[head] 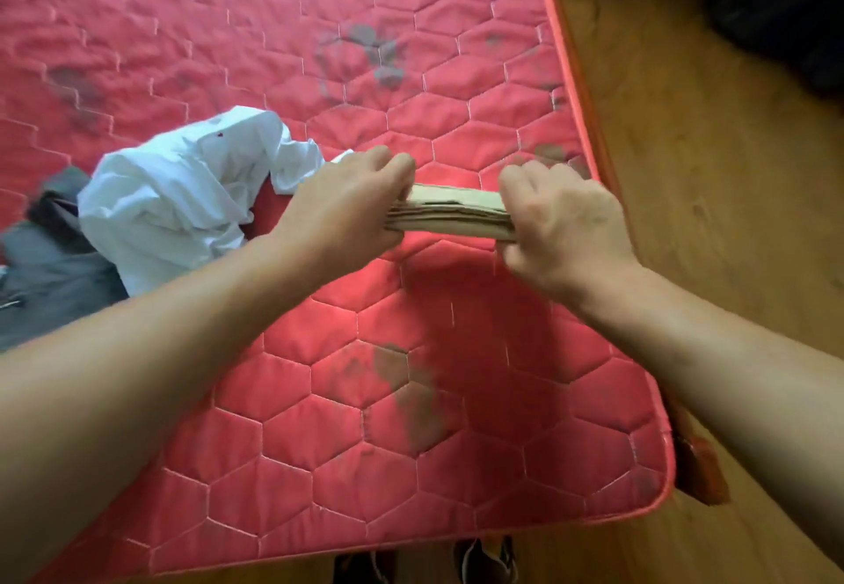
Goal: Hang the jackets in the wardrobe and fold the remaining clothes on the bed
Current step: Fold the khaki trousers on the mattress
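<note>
A folded beige garment [452, 214], stacked in several layers, is held just above the red quilted mattress [411, 423] near its right edge. My left hand [351, 199] grips its left end with curled fingers. My right hand [561, 222] grips its right end the same way. A crumpled white shirt [182, 199] lies on the mattress to the left of my left hand. A grey garment [50, 272] lies beside the shirt at the left edge of the view, partly under it.
The mattress edge runs diagonally on the right, with wooden floor [708, 172] beyond it. A dark heap [785, 12] lies on the floor at the top right. Dark shoes [484, 560] show at the foot of the mattress, bottom centre.
</note>
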